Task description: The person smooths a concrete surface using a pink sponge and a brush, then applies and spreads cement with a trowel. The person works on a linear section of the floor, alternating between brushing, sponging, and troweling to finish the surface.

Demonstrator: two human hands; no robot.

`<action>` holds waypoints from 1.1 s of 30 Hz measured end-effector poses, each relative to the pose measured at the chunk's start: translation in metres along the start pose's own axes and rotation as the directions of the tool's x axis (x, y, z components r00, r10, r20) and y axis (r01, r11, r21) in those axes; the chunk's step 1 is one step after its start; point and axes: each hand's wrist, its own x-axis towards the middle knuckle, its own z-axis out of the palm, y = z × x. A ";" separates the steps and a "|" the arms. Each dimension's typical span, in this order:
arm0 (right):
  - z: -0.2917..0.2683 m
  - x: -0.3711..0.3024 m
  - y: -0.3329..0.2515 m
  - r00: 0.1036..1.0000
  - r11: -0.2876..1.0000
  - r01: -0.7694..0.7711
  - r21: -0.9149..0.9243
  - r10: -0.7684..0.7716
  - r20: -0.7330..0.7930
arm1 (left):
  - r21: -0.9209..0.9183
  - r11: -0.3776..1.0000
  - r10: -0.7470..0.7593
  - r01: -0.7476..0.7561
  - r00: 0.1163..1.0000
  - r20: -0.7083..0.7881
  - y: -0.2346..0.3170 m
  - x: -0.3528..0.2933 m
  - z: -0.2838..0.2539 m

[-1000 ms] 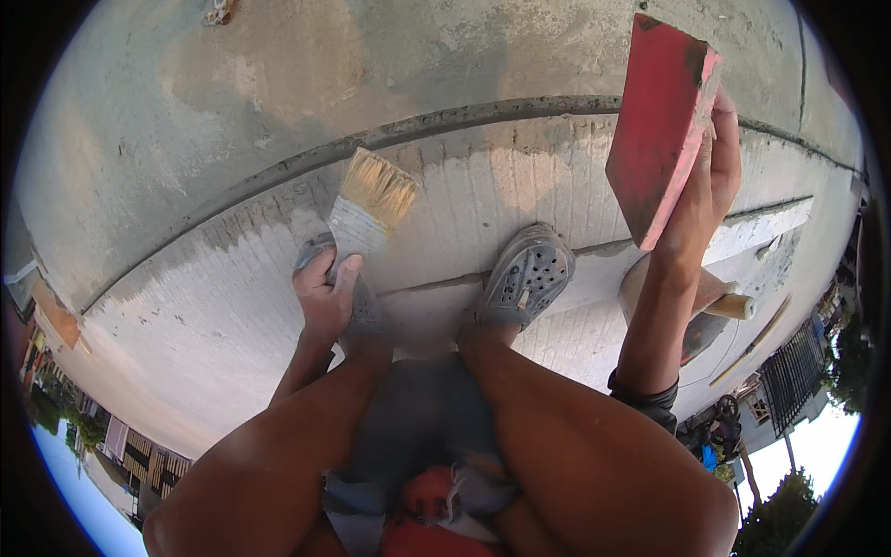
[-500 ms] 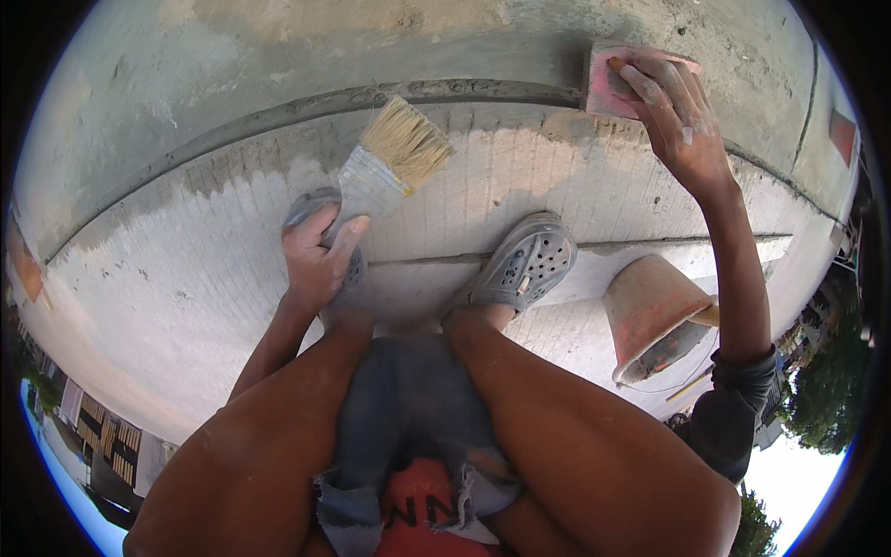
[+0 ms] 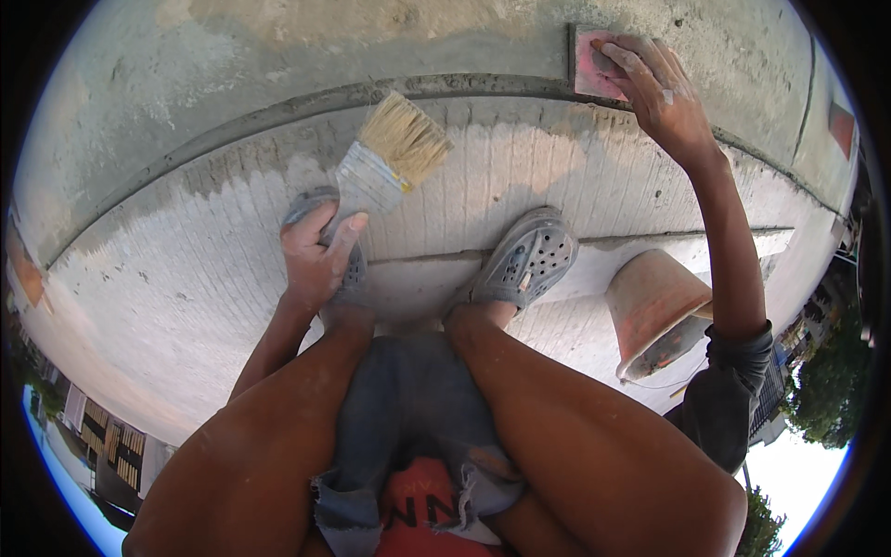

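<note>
My left hand (image 3: 318, 251) is closed round the handle of a wide paintbrush (image 3: 390, 153), its pale, splayed bristles pointing up and to the right above the ground. Upper right, my right hand (image 3: 664, 97) grips a pink-faced rectangular plastering float (image 3: 594, 70) by its back handle. The float lies against the smooth grey cement wall (image 3: 418, 42), just above the groove along its foot. Whitish dust coats the fingers. Beneath the groove runs ridged concrete (image 3: 445, 195), damp and darker near the wall.
A worn, mortar-stained bucket (image 3: 654, 306) lies tilted to the right of my feet. My grey clogs (image 3: 529, 260) stand on the concrete, the left one partly behind my left hand. A concrete step edge (image 3: 631, 239) runs past them. Trees (image 3: 826, 390) show at the far right.
My right hand has slid the float slightly left and up along the wall. The left hand and the paintbrush stay almost where they were.
</note>
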 end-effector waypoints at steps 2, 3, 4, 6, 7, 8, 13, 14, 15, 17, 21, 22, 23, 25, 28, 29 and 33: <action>0.001 -0.001 0.024 0.991 0.993 -0.116 0.025 0.117 -0.064 | 0.025 1.000 -0.012 0.011 0.999 0.032 -0.004 -0.001 -0.003; -0.002 -0.001 0.037 0.988 0.994 -0.104 0.015 0.105 -0.109 | 0.038 0.999 -0.014 0.012 0.998 0.056 -0.008 -0.002 -0.005; -0.006 0.001 0.033 0.989 0.990 -0.125 0.073 0.130 -0.073 | 0.054 0.998 -0.018 0.014 0.997 0.075 -0.011 -0.003 -0.006; -0.011 0.005 0.020 0.985 0.968 -0.170 0.186 0.172 0.004 | 0.062 0.998 0.021 -0.024 0.999 0.041 -0.014 -0.004 -0.005; -0.003 0.003 0.015 0.998 0.999 -0.001 0.044 0.004 -0.061 | 0.064 0.997 0.043 -0.045 0.999 0.026 -0.014 -0.004 -0.003; -0.006 0.001 0.005 0.999 0.998 0.014 0.063 -0.016 0.029 | 0.058 0.997 0.041 -0.042 0.999 0.030 -0.013 -0.004 -0.003; -0.007 -0.001 0.039 0.983 0.984 -0.178 -0.028 0.176 -0.056 | -0.012 1.000 0.003 -0.003 1.000 0.010 -0.003 0.000 0.000; -0.009 0.001 0.045 0.950 0.951 -0.308 0.034 0.309 -0.043 | -0.010 1.000 -0.013 0.013 1.000 0.014 -0.004 -0.001 0.000; -0.007 -0.001 0.044 0.961 0.971 -0.236 0.035 0.239 -0.137 | -0.007 1.000 -0.029 0.029 0.999 0.019 -0.008 -0.003 0.000; -0.016 0.023 0.008 0.986 0.994 -0.075 0.085 0.086 -0.145 | -0.005 0.998 -0.060 0.060 0.998 0.020 -0.012 -0.005 -0.001; -0.022 0.039 -0.019 0.997 0.991 0.080 0.107 -0.079 -0.008 | -0.034 0.998 -0.061 0.061 0.998 0.003 -0.007 -0.003 0.001; -0.023 0.039 -0.019 0.998 0.993 0.068 0.101 -0.068 -0.010 | -0.048 0.998 -0.052 0.051 0.999 -0.002 -0.005 -0.003 0.002; -0.016 0.036 -0.011 0.994 0.997 -0.060 0.044 0.064 -0.084 | -0.042 0.998 -0.056 0.056 0.998 0.007 -0.005 -0.004 0.002; -0.020 0.041 -0.012 0.987 0.993 -0.099 0.067 0.107 -0.119 | -0.026 0.998 -0.063 0.063 0.998 0.018 -0.006 -0.002 0.000; -0.011 0.048 -0.033 0.995 0.990 0.055 0.132 -0.043 -0.091 | 0.016 0.998 -0.053 0.053 0.999 0.006 -0.011 -0.004 -0.001; -0.012 0.048 -0.039 0.993 0.993 0.115 0.036 -0.114 -0.042 | 0.001 0.998 -0.059 0.059 0.998 0.007 -0.013 -0.005 -0.002; -0.012 0.048 -0.012 0.990 0.995 -0.101 0.022 0.103 -0.098 | -0.059 0.995 -0.075 0.075 0.997 0.000 -0.014 -0.006 0.001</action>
